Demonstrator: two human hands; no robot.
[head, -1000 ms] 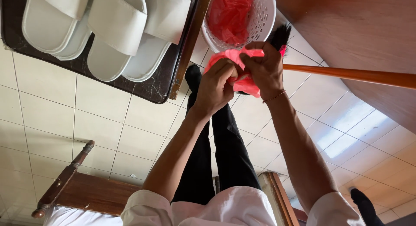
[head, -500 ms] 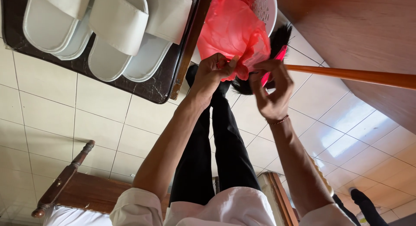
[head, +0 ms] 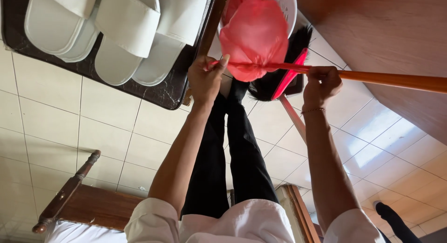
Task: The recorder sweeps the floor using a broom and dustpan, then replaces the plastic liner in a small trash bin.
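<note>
Above the white bin (head: 289,5), both hands stretch a red bag (head: 255,35): left hand (head: 205,80) and right hand (head: 321,82) each pinch its mouth shut.

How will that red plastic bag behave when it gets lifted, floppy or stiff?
The red plastic bag will probably be floppy: its thin film bulges and creases. It likely weighs little for its size, since the left hand and right hand hold only its stretched-out top. The glossy film may be slippery.
</note>
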